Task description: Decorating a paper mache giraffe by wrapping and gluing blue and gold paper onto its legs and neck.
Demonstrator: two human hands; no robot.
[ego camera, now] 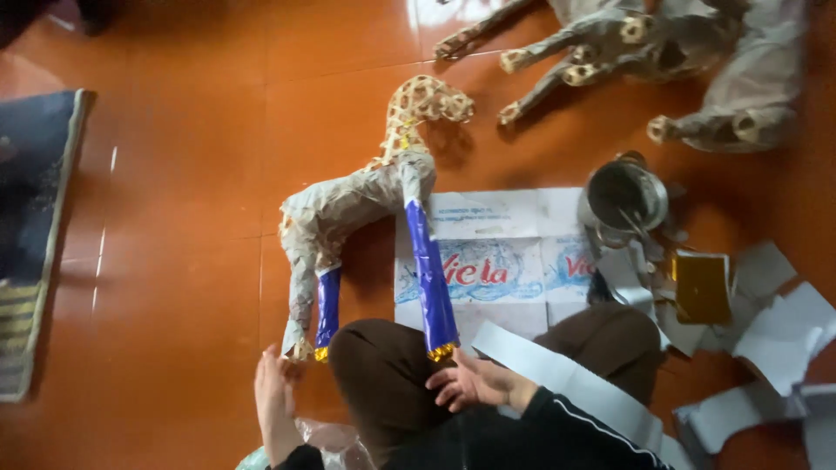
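Note:
A paper-covered animal figure [348, 204] with a woven lattice neck and head lies on the orange tiled floor. Two of its legs are wrapped in shiny blue foil [431, 278] with gold tips. My left hand [274, 396] rests on the floor by the hind hooves, fingers together, holding nothing. My right hand [475, 383] lies on my knee just beside the gold tip of the front blue leg, fingers spread and empty.
A flattened printed plastic sheet [505, 252] lies under the figure. A metal pot [623, 200] with a brush, a gold foil piece [701, 287] and white paper strips [784, 331] sit right. More bare animal frames [697, 61] lie at the top. A rug [30, 235] borders the left.

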